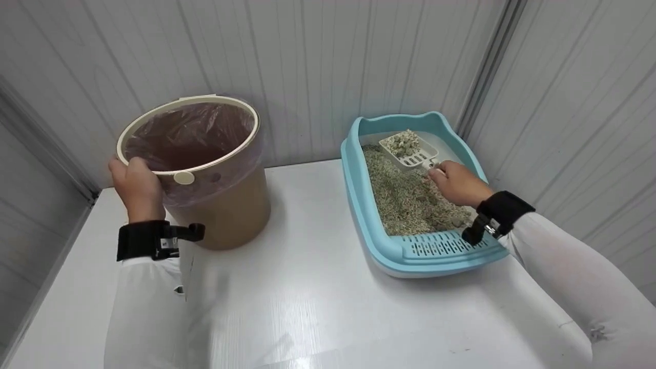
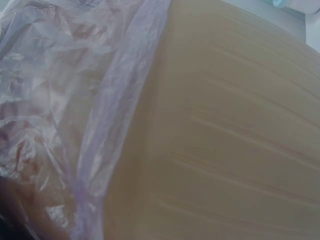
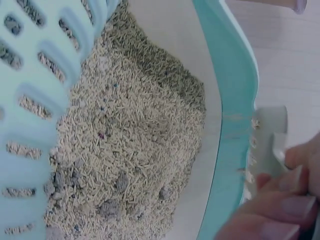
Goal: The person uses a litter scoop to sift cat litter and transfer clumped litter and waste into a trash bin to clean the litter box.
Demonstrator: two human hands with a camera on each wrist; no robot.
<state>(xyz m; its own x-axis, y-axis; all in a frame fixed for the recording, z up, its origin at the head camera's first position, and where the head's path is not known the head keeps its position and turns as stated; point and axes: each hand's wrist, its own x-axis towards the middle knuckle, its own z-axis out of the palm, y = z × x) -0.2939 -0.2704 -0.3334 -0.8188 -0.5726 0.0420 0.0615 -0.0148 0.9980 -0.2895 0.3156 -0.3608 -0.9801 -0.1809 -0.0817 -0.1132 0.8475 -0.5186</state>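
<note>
My left hand (image 1: 137, 185) grips the rim of a tan bin (image 1: 225, 205) lined with a clear plastic bag (image 1: 192, 134), at its near left side. The left wrist view shows only the bin's tan wall (image 2: 230, 130) and bag film (image 2: 75, 100) close up. My right hand (image 1: 457, 183) holds the handle of a white slotted scoop (image 1: 408, 148) loaded with clumped litter, raised over the far end of a blue litter tray (image 1: 359, 205). In the right wrist view my fingers (image 3: 270, 212) pinch the scoop's handle (image 3: 267, 145) beside the tray's rim (image 3: 230, 115), above the litter (image 3: 125, 150).
Bin and tray stand on a white tabletop (image 1: 307, 287), bin left, tray right. White panelled walls (image 1: 318, 61) close in behind and on both sides. A slotted blue step (image 1: 435, 245) forms the tray's near end. Dark clumps (image 3: 115, 200) lie in the litter.
</note>
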